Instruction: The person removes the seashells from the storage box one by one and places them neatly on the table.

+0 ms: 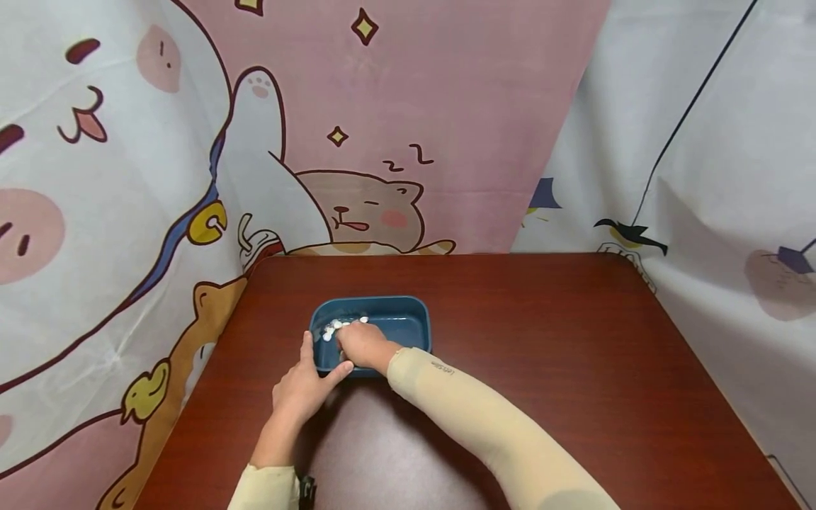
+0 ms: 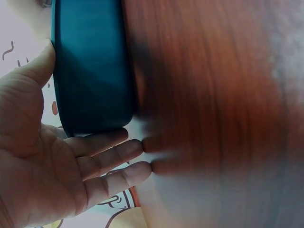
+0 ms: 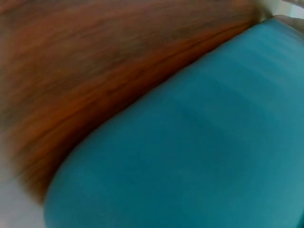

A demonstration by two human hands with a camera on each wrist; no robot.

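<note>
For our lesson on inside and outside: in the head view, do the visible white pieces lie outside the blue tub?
No: the visible white pieces lie inside the blue tub, within its walls.

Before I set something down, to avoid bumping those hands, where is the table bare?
The table is bare right of the blue bin, beyond the right sleeve, and between bin and backdrop. It's crowded at the bin's left end: left hand against it, right hand inside by white pieces.
</note>
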